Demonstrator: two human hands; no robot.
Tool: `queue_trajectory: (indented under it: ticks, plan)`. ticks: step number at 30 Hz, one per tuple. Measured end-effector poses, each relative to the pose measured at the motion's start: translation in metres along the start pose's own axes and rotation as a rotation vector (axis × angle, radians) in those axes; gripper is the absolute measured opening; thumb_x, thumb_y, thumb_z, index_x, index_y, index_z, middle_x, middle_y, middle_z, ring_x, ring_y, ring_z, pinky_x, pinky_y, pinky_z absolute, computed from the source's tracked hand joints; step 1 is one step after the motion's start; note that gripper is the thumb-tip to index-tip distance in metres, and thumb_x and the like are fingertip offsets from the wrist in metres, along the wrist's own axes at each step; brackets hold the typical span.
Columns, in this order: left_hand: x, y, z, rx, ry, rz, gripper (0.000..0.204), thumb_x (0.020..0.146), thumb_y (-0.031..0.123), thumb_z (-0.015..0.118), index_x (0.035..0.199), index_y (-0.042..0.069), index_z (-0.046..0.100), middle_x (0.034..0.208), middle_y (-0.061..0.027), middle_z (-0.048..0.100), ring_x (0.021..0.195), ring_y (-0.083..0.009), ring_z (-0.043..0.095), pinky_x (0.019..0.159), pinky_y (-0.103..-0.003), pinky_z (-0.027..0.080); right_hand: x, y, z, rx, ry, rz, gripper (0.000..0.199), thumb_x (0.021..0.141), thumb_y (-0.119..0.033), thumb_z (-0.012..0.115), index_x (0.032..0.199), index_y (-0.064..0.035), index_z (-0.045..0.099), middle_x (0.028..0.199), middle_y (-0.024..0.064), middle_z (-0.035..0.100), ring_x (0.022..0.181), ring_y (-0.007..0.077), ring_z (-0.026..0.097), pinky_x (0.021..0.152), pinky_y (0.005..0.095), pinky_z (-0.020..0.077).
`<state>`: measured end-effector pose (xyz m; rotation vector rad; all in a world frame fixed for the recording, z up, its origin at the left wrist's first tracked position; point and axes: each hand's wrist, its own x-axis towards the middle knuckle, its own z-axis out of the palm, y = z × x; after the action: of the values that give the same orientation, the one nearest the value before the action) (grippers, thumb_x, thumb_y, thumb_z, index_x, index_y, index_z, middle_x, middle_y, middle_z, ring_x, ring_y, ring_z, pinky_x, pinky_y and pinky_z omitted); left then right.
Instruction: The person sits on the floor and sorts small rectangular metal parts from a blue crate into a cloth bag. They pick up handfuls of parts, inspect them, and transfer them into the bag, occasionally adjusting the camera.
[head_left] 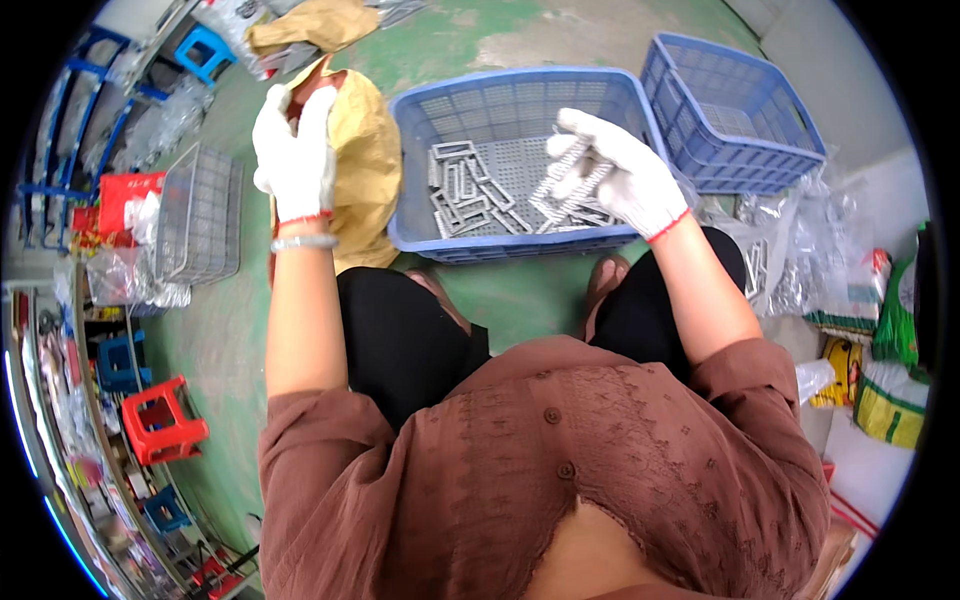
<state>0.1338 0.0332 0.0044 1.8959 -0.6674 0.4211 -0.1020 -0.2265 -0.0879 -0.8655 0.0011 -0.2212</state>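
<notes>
Gripping a bundle of metal clips (pixel 572 178) in the right hand (pixel 622 172) over the blue crate (pixel 415 215) holding more clips; left hand (pixel 295 150) clutching the yellow sack (pixel 365 160).

The left hand (pixel 295 150) covers the opening of the yellow sack (pixel 365 165) (contents unseen). The right hand (pixel 625 175) hides part of the metal pieces (pixel 575 175) it grips.

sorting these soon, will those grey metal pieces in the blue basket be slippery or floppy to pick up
Probably stiff: the metal pieces keep straight, angular shapes. Likely awkward singly, since they lie tangled in the blue basket. The right hand, gloved, holds a bunch, so the grip seems adequate.
</notes>
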Motion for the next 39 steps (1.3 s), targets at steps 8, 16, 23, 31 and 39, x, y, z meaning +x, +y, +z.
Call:
queue_trajectory:
  ticks: [8, 16, 23, 31, 39]
  plan:
    - [-0.107, 0.083, 0.060, -0.589, -0.948, -0.679, 0.053, 0.089, 0.027, 0.074, 0.129, -0.004, 0.057, 0.104, -0.0106, 0.068, 0.085, -0.0149, 0.068, 0.069, -0.027, 0.057, -0.007, -0.007, 0.020, 0.194, -0.078, -0.072, 0.047, 0.098, -0.022, 0.059, 0.139, -0.0003, 0.051, 0.124, 0.0173, 0.064, 0.115, 0.0296, 0.062, 0.101, 0.0433, 0.0491]
    - [-0.126, 0.051, 0.072, -0.478, -0.596, -0.306, 0.041, 0.086, 0.004, 0.074, 0.124, -0.005, 0.062, 0.101, -0.0084, 0.070, 0.082, -0.0111, 0.068, 0.068, -0.022, 0.055, -0.012, -0.008, 0.022, -0.041, 0.001, 0.019, 0.049, 0.098, -0.016, 0.059, 0.143, -0.0027, 0.045, 0.123, 0.0137, 0.063, 0.102, 0.0266, 0.068, 0.081, 0.0409, 0.0582]
    - [-0.132, 0.051, 0.068, -0.566, -0.421, -0.130, 0.037, 0.083, -0.012, 0.068, 0.120, -0.005, 0.065, 0.109, -0.0128, 0.070, 0.093, -0.0158, 0.069, 0.078, -0.026, 0.057, -0.017, -0.009, 0.027, -0.104, -0.046, 0.022, 0.058, 0.096, -0.013, 0.061, 0.148, -0.0010, 0.038, 0.131, 0.0183, 0.060, 0.106, 0.0284, 0.068, 0.086, 0.0405, 0.0594]
    - [-0.129, 0.042, 0.066, -0.524, -0.396, -0.008, 0.036, 0.083, -0.016, 0.065, 0.118, -0.007, 0.065, 0.112, -0.0155, 0.069, 0.097, -0.0209, 0.070, 0.086, -0.031, 0.058, -0.018, -0.007, 0.031, -0.094, -0.071, 0.009, 0.067, 0.088, -0.006, 0.067, 0.149, -0.0009, 0.038, 0.136, 0.0176, 0.057, 0.119, 0.0284, 0.062, 0.095, 0.0427, 0.0555]
    - [-0.129, 0.042, 0.067, -0.643, -0.402, -0.049, 0.037, 0.082, -0.016, 0.067, 0.118, -0.009, 0.063, 0.114, -0.0174, 0.068, 0.099, -0.0232, 0.070, 0.088, -0.033, 0.058, -0.019, -0.006, 0.034, -0.078, -0.049, 0.009, 0.060, 0.092, -0.007, 0.065, 0.146, 0.0005, 0.040, 0.130, 0.0173, 0.058, 0.115, 0.0305, 0.062, 0.094, 0.0449, 0.0554]
